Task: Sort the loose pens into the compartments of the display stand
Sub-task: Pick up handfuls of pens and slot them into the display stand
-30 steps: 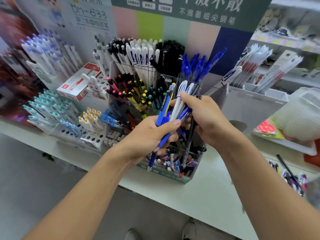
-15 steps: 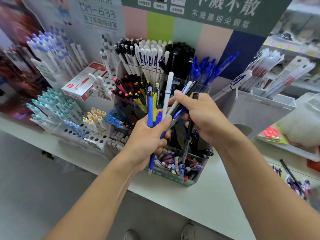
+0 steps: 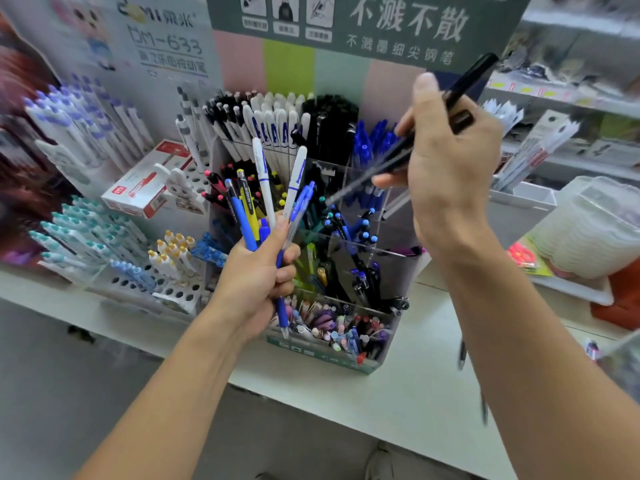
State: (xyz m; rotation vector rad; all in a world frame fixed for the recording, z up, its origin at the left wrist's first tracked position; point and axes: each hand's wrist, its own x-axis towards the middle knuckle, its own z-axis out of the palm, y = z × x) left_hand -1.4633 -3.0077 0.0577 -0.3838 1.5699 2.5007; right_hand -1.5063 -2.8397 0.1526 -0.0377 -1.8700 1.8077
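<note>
Meanwhile the left hand (image 3: 258,278) gripped a bunch of pens (image 3: 266,199) while the right hand (image 3: 446,161) pinched a black pen (image 3: 464,86) above the display stand (image 3: 346,358).

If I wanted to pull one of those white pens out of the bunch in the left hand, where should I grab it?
Probably by its top end, coming from above. The white pen stands nearly upright above the left hand, whose fingers wrap its lower barrel, so only the upper part is free. Pinch there and draw it straight up.
</note>
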